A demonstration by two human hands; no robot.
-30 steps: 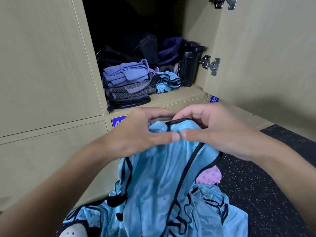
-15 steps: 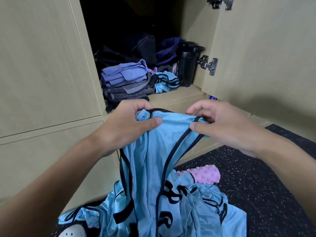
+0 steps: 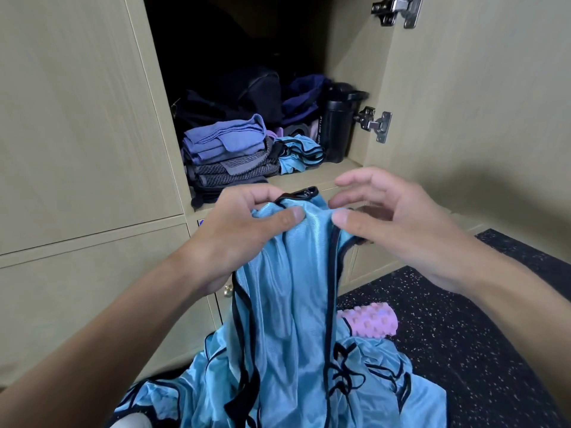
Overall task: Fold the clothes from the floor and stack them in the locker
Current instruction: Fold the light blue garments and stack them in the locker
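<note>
Head view shows the left hand (image 3: 247, 233) pinching the gathered top hem of a slick blue vest (image 3: 293, 288) between thumb and curled fingers. The vest is held up in front of the open locker (image 3: 324, 176), its lower part draping onto a heap of more blue vests (image 3: 386, 387) on the floor (image 3: 479, 350). The right hand (image 3: 401, 233) has its fingers spread and released, only the thumb brushing the cloth. With a single grip on shiny fabric, the vest may slip loose or bunch unevenly and spoil the fold. Its trailing black trim could also snag the heap below and drag other pieces along.
</note>
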